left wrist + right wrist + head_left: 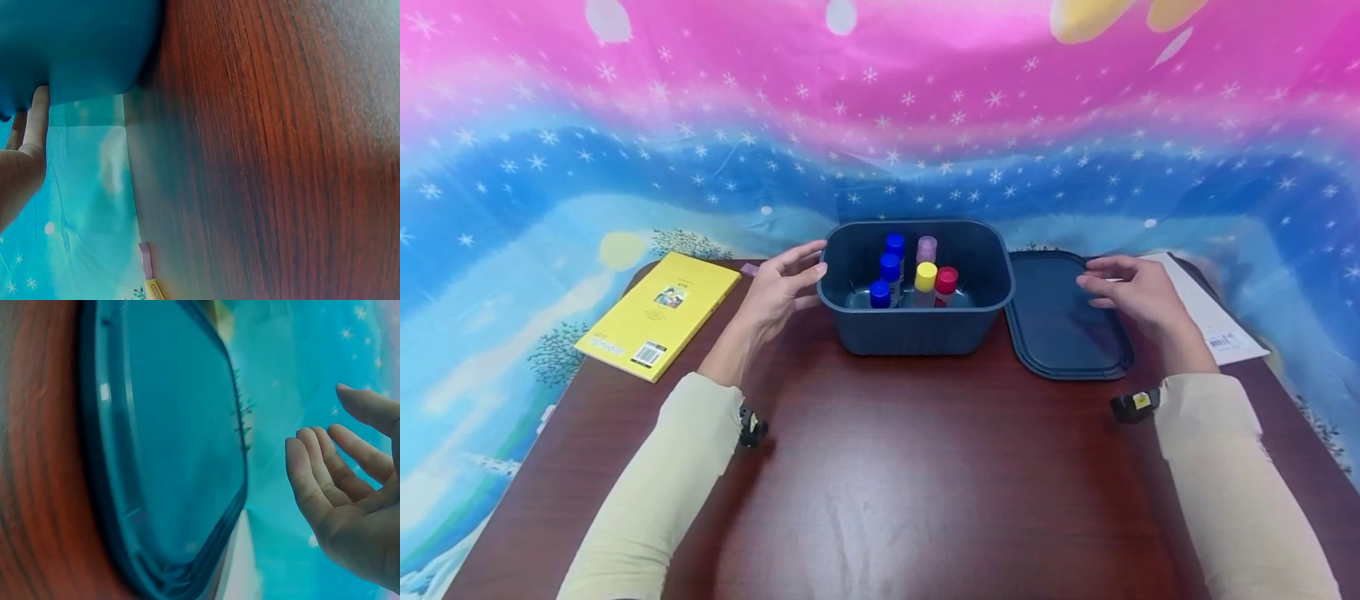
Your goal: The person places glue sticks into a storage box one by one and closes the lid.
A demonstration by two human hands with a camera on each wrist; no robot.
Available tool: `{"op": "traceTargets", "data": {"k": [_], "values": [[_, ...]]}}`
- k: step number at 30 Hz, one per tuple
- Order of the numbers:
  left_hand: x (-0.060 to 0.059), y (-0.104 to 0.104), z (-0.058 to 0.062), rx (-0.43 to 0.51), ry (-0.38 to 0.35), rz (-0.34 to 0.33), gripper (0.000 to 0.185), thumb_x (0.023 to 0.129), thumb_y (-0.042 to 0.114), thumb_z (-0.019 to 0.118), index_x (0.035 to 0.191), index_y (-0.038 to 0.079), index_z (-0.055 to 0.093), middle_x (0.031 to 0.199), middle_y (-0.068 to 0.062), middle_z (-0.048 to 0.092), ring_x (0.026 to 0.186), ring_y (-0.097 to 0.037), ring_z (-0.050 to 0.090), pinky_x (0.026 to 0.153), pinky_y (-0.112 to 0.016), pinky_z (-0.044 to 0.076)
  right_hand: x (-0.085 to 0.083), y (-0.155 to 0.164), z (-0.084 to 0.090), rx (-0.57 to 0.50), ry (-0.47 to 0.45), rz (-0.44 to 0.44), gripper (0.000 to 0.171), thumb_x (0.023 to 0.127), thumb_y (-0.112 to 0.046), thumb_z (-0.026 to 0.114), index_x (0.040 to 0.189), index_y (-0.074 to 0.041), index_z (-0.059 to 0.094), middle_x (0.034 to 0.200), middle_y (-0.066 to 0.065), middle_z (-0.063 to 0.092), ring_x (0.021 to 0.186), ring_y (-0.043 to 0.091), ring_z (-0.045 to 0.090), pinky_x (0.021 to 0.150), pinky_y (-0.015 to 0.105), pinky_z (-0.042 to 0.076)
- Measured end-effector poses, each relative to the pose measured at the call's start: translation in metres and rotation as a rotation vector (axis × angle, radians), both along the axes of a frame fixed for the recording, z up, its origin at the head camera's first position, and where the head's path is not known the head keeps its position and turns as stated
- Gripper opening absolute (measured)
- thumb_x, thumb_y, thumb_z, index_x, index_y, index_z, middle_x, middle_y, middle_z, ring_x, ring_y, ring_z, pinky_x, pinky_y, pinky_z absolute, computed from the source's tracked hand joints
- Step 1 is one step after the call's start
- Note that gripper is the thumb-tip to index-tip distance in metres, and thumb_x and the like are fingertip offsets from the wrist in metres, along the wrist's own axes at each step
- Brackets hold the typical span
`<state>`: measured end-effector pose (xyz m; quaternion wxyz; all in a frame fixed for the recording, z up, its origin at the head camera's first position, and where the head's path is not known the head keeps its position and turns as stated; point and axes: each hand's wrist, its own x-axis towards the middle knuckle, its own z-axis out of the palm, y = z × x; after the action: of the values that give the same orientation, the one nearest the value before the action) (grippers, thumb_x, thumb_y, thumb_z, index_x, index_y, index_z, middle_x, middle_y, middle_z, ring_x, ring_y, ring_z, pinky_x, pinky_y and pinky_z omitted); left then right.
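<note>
A dark blue-grey plastic bin point(917, 333) stands upright on the table. Inside it are several upright tubes with coloured caps, including a yellow-capped tube point(925, 279), a red-capped tube point(947, 283) and a blue-capped tube point(890, 271). My left hand point(772, 287) is at the bin's left end, its extended fingers point(39, 122) against the outer wall. To the right of the bin lies a matching flat lid point(1052, 321). Over the lid's right side hovers my right hand point(1138, 296), apart from it, with fingers loosely bent and nothing in them.
A yellow book point(658, 317) lies at the table's left edge, with a small pinkish object point(750, 270) beside it. On the far right, a white book or pad point(1217, 317) is partly covered by my right hand. A printed cloth point(880, 108) hangs behind the wooden table point(917, 467).
</note>
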<state>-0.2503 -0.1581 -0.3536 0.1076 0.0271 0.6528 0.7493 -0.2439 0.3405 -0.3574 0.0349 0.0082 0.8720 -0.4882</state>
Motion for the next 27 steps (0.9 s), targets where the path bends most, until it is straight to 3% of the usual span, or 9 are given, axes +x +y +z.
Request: {"op": "traceTargets", "data": {"k": [3, 9, 16, 23, 27], "values": [[0.000, 0.000, 0.000, 0.000, -0.002, 0.002, 0.053, 0.101, 0.015, 0.064, 0.152, 0.014, 0.049, 0.155, -0.012, 0.042, 0.138, -0.030, 0.047, 0.106, -0.053, 0.044, -0.002, 0.006, -0.008, 0.001, -0.037, -0.009, 0.071, 0.097, -0.042, 0.068, 0.146, 0.004, 0.045, 0.127, 0.005, 0.057, 0.093, -0.005, 0.066, 0.091, 0.037, 0.057], [0.000, -0.001, -0.002, 0.006, -0.005, 0.000, 0.053, 0.101, 0.015, 0.064, 0.152, 0.013, 0.049, 0.154, -0.012, 0.044, 0.137, -0.030, 0.048, 0.105, -0.052, 0.046, -0.005, 0.019, -0.020, 0.004, -0.086, -0.024, 0.072, 0.097, -0.040, 0.068, 0.148, 0.005, 0.043, 0.108, -0.014, 0.060, 0.093, -0.002, 0.067, 0.086, 0.032, 0.059], [0.001, -0.003, -0.003, 0.002, 0.000, 0.001, 0.054, 0.101, 0.016, 0.065, 0.152, 0.013, 0.049, 0.154, -0.012, 0.043, 0.137, -0.030, 0.048, 0.103, -0.050, 0.048, -0.010, 0.031, -0.023, 0.066, -0.139, -0.019, 0.075, 0.099, -0.043, 0.064, 0.150, 0.005, 0.039, 0.134, 0.017, 0.053, 0.090, -0.002, 0.064, 0.088, 0.032, 0.058], [-0.001, -0.002, -0.001, 0.008, 0.003, -0.006, 0.054, 0.101, 0.016, 0.065, 0.152, 0.013, 0.049, 0.154, -0.012, 0.043, 0.137, -0.031, 0.048, 0.103, -0.049, 0.048, -0.014, 0.041, -0.025, 0.101, -0.166, -0.054, 0.075, 0.098, -0.043, 0.067, 0.148, 0.007, 0.041, 0.120, 0.008, 0.061, 0.088, 0.000, 0.062, 0.085, 0.032, 0.059], [-0.002, -0.001, 0.000, 0.013, 0.000, -0.007, 0.053, 0.101, 0.015, 0.065, 0.152, 0.013, 0.049, 0.154, -0.013, 0.043, 0.137, -0.031, 0.048, 0.103, -0.049, 0.048, -0.016, 0.043, -0.027, 0.146, -0.194, -0.065, 0.077, 0.097, -0.043, 0.069, 0.146, 0.009, 0.042, 0.129, 0.024, 0.057, 0.098, 0.016, 0.064, 0.084, 0.032, 0.059]]}}
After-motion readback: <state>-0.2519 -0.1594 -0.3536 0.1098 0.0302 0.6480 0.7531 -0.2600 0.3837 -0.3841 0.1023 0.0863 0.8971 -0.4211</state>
